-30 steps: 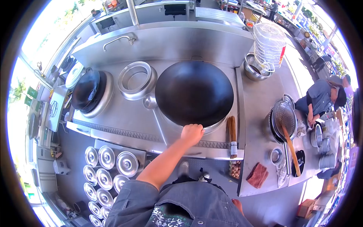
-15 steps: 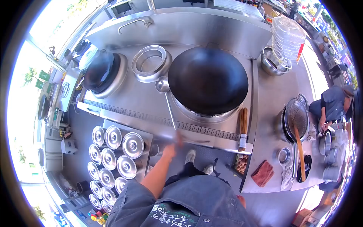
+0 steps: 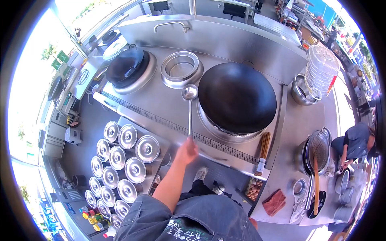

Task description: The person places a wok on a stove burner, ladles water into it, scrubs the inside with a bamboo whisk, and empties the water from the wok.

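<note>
My left hand (image 3: 187,151) is closed around the lower end of a long-handled metal ladle (image 3: 190,114). The ladle's round bowl lies on the steel stove top, just left of a large black wok (image 3: 237,98). That wok sits over a burner ring. Behind the ladle is a round steel pot (image 3: 179,67) set into the stove. Only a sliver of my right hand or arm (image 3: 253,223) shows beside my apron; its fingers are hidden.
A second wok (image 3: 125,66) sits at the left burner. A bamboo brush (image 3: 263,150) lies by the stove's right edge. Lidded canisters (image 3: 134,170) stand at lower left. A strainer (image 3: 319,146), a red cloth (image 3: 274,202) and a co-worker (image 3: 356,140) are at right.
My left hand, blurred near the end of the ladle's handle before, is now wrapped around it. The handle points straighter toward me. The whole view has shifted, with the stove further right.
</note>
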Available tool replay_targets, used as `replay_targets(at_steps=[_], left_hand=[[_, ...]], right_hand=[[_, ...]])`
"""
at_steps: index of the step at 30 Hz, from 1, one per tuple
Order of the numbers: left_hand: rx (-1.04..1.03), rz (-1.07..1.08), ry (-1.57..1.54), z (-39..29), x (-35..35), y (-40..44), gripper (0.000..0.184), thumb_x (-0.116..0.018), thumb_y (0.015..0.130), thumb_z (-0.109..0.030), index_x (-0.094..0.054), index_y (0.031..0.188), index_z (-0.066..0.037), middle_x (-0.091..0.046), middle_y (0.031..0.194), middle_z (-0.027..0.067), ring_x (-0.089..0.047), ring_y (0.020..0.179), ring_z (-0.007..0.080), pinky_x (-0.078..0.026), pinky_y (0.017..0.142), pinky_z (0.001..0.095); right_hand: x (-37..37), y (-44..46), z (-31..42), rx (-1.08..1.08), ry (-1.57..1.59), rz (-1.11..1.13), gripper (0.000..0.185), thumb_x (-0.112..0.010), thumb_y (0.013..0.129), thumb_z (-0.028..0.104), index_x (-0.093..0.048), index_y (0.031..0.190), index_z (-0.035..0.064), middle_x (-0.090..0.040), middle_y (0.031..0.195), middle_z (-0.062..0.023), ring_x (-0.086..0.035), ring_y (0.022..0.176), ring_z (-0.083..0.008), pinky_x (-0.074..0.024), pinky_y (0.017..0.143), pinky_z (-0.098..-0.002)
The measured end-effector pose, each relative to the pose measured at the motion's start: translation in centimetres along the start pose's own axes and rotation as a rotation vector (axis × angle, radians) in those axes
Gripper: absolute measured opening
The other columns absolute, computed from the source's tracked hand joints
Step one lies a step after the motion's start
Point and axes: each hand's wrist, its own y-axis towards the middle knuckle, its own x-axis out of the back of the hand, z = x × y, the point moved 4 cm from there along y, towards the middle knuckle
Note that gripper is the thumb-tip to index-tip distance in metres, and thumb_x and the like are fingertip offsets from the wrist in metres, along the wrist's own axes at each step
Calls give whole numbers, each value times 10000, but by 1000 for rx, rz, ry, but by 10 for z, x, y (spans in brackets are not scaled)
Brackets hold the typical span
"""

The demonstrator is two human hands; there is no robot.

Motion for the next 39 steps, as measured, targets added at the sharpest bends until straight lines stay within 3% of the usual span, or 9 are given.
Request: replay_targets(at_steps=[5, 9, 14, 19, 23, 25, 34, 36, 39], left_hand=[[-125, 41, 311, -39, -53, -17, 127, -564, 961, -166, -538, 980, -43, -518, 712, 51, -439, 516, 119, -354, 462, 283], [-340, -111, 634, -59, -64, -51, 107, -587, 946, -104, -505, 990, -53, -555, 741, 61, -489, 527, 126, -405, 463, 290], [-542, -186, 928, -138, -87, -70, 144, -598, 919, -102, -477, 958, -34, -565, 716, 55, -482, 475, 110, -375, 402, 279], [-868, -503, 1173, -249, -126, -32, 344, -570, 862, -206, -542, 1083, 57, -635, 941, 192, -644, 805, 271, -505, 662, 395], [-994, -494, 1170, -325, -164, 13, 335, -603, 863, -156, -508, 1117, 41, -603, 760, 113, -595, 577, 210, -475, 505, 348], [-1198, -701, 1435, -356, -186, 25, 382, -600, 846, -179, -494, 1133, 50, -660, 909, 210, -667, 802, 360, -528, 732, 436], [-1060, -658, 1808, -399, -246, 34, 369, -498, 922, -197, -453, 1234, -5, -624, 1134, 282, -602, 1062, 473, -471, 908, 530], [-988, -696, 1752, -351, -223, -2, 387, -499, 933, -226, -433, 1251, -14, -613, 1160, 283, -600, 1053, 482, -476, 895, 533], [-1029, -611, 1759, -293, -161, -49, 441, -539, 937, -208, -376, 1298, -14, -583, 1190, 296, -586, 1064, 486, -466, 895, 534]], right_hand=[[19, 60, -72, 538, -546, 84, 284, -611, 904, 203, -599, 1097, -5, -707, 978, -136, -697, 785, -235, -569, 653, -351], [-1, 21, 7, 301, -620, 100, 340, -472, 919, 390, -698, 988, 145, -700, 930, -132, -670, 888, -340, -516, 762, -465], [-5, 34, 25, 219, -454, 147, 278, -474, 943, 356, -653, 952, 143, -641, 882, -102, -615, 829, -293, -478, 712, -426], [-24, 50, 40, 140, -315, 125, 230, -476, 967, 322, -607, 915, 140, -582, 834, -73, -560, 771, -246, -439, 662, -387], [-41, 54, 49, 92, -191, 89, 208, -478, 986, 295, -571, 886, 137, -535, 796, -49, -516, 724, -209, -409, 621, -355], [-46, 49, 44, 73, -122, 75, 204, -479, 995, 281, -553, 872, 136, -511, 777, -37, -494, 701, -190, -394, 601, -340], [-52, 27, -31, 8, 679, 263, 248, -483, 1038, 220, -471, 807, 131, -405, 692, 16, -395, 596, -105, -325, 511, -270], [-62, 20, -17, 96, 609, 205, 315, -468, 1048, 237, -427, 748, 149, -354, 641, 18, -347, 580, -119, -301, 532, -297], [-58, 35, -24, 308, -261, -61, 174, -620, 886, 185, -565, 947, 32, -561, 886, -204, -552, 838, -378, -437, 734, -493]])
